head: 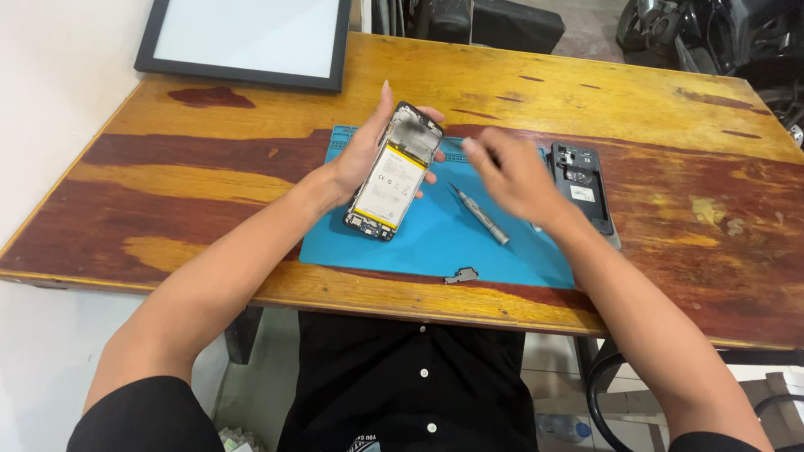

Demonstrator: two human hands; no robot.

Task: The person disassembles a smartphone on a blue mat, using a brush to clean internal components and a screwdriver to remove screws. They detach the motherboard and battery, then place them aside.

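The left hand (362, 159) holds an open phone (394, 172) tilted above the blue mat (435, 238). A small screwdriver (479, 214) lies on the mat. The right hand (515, 176) is blurry, fingers loose, holding nothing. The phone's back cover (582, 186) lies at right.

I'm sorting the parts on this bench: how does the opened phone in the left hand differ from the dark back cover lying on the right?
The opened phone is held tilted above the blue mat in the left hand; the back cover lies flat at the mat's edge, untouched. The phone shows a white and yellow battery; the cover is dark inside. Both are similar-sized rectangles.
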